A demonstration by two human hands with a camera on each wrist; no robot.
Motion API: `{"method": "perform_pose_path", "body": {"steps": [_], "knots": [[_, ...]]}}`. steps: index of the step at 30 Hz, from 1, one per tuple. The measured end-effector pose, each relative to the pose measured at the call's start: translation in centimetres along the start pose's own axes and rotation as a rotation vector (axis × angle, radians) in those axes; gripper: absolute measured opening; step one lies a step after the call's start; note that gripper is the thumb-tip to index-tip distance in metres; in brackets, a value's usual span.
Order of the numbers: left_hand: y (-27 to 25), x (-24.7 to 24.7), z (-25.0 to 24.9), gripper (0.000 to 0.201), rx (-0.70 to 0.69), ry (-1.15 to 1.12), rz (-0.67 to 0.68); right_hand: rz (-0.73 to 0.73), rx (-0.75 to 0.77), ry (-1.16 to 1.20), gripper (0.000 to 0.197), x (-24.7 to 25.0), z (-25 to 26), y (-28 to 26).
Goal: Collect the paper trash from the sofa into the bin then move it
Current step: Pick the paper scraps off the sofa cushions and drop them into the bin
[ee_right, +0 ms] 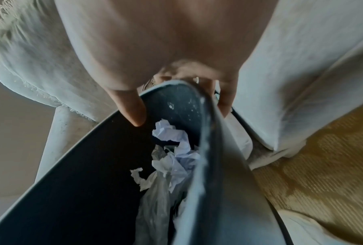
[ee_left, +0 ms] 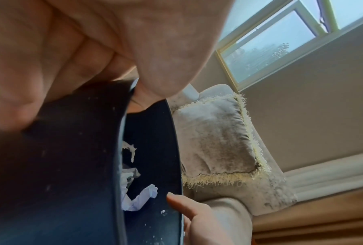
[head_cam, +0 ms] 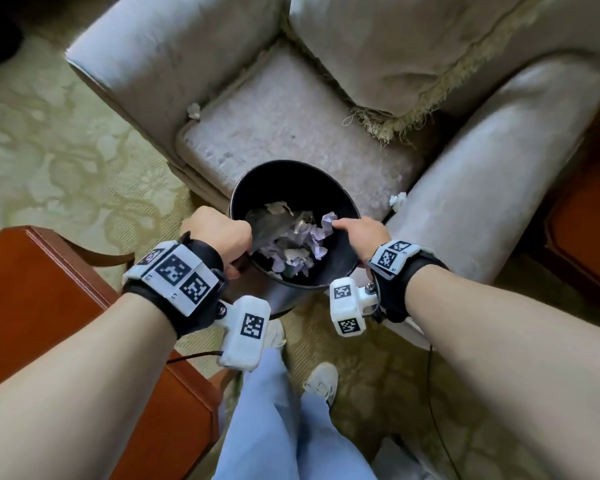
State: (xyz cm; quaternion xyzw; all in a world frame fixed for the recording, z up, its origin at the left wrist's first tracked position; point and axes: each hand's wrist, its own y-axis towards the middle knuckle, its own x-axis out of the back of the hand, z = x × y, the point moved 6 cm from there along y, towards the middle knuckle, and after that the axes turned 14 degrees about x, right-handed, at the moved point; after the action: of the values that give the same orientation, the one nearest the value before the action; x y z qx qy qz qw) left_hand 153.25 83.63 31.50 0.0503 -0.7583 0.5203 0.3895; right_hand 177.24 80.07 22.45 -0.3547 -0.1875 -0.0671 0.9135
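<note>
A black round bin (head_cam: 291, 178) stands in front of the beige sofa chair (head_cam: 291, 126), holding crumpled pale paper (head_cam: 302, 237). My left hand (head_cam: 222, 233) grips the bin's left rim, fingers curled over the edge (ee_left: 92, 49). My right hand (head_cam: 359, 233) grips the right rim, thumb (ee_right: 132, 109) inside the wall and fingers outside. The wrist views show the dark bin wall (ee_left: 61, 165) and the paper inside (ee_right: 170, 134). One small paper scrap (head_cam: 193, 110) lies at the seat's left edge. Another white scrap (head_cam: 398, 200) sits by the right armrest.
A red-brown wooden table (head_cam: 49, 289) stands close on my left, and more wooden furniture (head_cam: 586, 220) on the right. A fringed cushion (head_cam: 413, 46) leans on the chair back. My legs and shoes (head_cam: 284, 410) are on the patterned carpet (head_cam: 66, 150) behind the bin.
</note>
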Motion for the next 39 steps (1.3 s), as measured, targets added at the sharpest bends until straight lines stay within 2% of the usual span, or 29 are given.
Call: {"method": "perform_pose_path", "body": {"steps": [3,8,10,13,15,17,20,21,23,27,30,33,39], "knots": [[0.6,0.3,-4.8,0.018,-0.087,0.054,-0.014,-0.079,-0.046,-0.016,0.071,0.9,0.8,3.1],[1.2,0.3,-13.0,0.019,-0.339,0.391,-0.112,-0.065,-0.125,0.008,0.048,2.1,0.6,6.9],[1.4,-0.6,-15.4,0.020,-0.400,0.514,-0.096,-0.059,-0.183,0.047,0.048,2.2,0.5,7.5],[2.4,-1.7,-19.0,0.018,-0.425,0.630,-0.050,-0.030,-0.247,0.134,0.067,1.6,-0.6,9.6],[3.6,-2.4,-20.4,0.019,-0.436,0.688,-0.022,0.013,-0.300,0.168,0.090,1.1,-1.7,10.6],[5.1,-3.3,-22.3,0.021,-0.430,0.757,0.020,0.080,-0.329,0.168,0.104,0.1,-3.0,11.8],[7.1,-4.1,-22.8,0.018,-0.414,0.864,0.069,0.170,-0.363,0.144,0.127,-1.8,-4.8,12.5],[7.7,-4.5,-22.8,0.018,-0.404,0.886,0.083,0.185,-0.366,0.136,0.129,-2.4,-5.7,13.2],[8.6,-5.0,-22.8,0.019,-0.395,0.921,0.090,0.167,-0.362,0.149,0.115,-1.8,-3.8,12.8],[9.0,-5.8,-23.9,0.018,-0.417,0.904,0.062,-0.019,-0.381,0.155,0.065,1.2,-2.5,13.9],[9.1,-6.8,-24.2,0.020,-0.402,0.885,0.073,-0.106,-0.422,0.151,0.051,3.2,-3.3,15.1],[9.4,-7.2,-24.1,0.018,-0.404,0.875,0.031,-0.119,-0.471,0.210,0.052,3.5,-4.5,15.9],[9.8,-7.4,-23.7,0.020,-0.432,0.934,-0.081,-0.093,-0.466,0.247,0.072,3.1,-6.8,17.6]]}}
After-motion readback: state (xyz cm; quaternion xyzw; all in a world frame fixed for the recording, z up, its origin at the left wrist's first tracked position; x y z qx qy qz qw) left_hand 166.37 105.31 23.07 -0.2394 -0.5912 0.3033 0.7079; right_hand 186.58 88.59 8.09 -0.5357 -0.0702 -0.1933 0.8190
